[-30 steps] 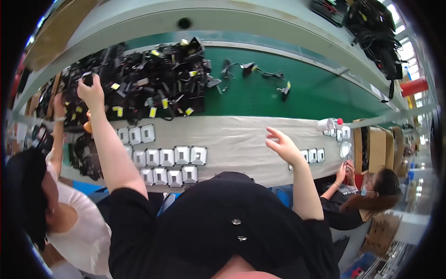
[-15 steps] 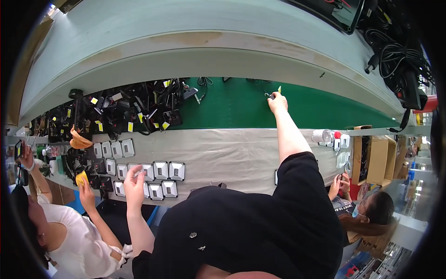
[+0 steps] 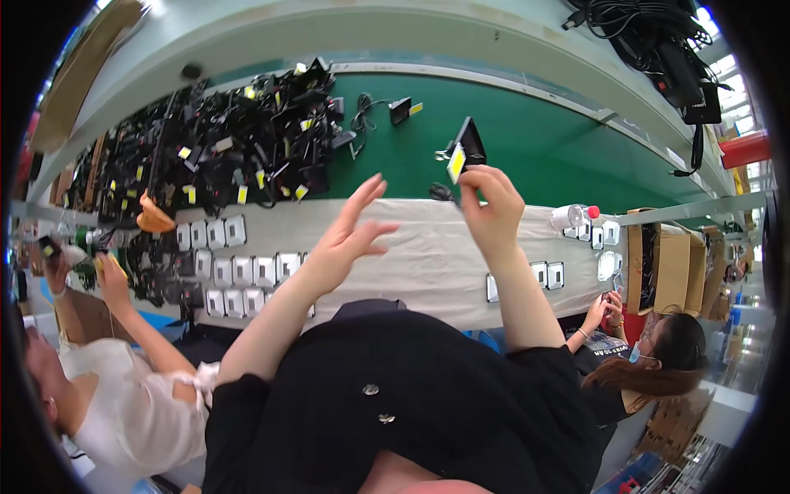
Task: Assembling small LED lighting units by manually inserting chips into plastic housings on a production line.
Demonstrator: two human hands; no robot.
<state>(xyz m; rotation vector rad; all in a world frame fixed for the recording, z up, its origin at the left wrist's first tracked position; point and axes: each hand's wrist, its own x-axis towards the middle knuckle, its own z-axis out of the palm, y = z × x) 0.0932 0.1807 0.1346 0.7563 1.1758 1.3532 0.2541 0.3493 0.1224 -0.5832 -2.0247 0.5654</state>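
Observation:
My right hand (image 3: 494, 206) pinches a small black floodlight housing (image 3: 473, 142) with a yellow LED panel (image 3: 457, 163) by its lower edge, over the near edge of the green surface. A short black cable (image 3: 444, 193) shows just below the housing. Open and empty, my left hand (image 3: 350, 239) hovers above the beige cloth with its fingers spread. Rows of square silvery-white reflector frames (image 3: 244, 270) lie on the cloth beyond and left of that hand, some hidden by my forearm. Another black floodlight housing (image 3: 401, 110) lies farther off on the green surface.
Black housings and cables (image 3: 239, 148) pile up at the left. A clear bottle with a red cap (image 3: 568, 216) lies at the right, near cardboard boxes (image 3: 671, 259). Co-workers sit on both sides; the left person's hand (image 3: 113, 276) holds something yellow. A shelf spans above.
My right hand has drawn back toward me, and the black housing is now plainly visible in it. My left hand has moved right and forward over the cloth. The view has shifted.

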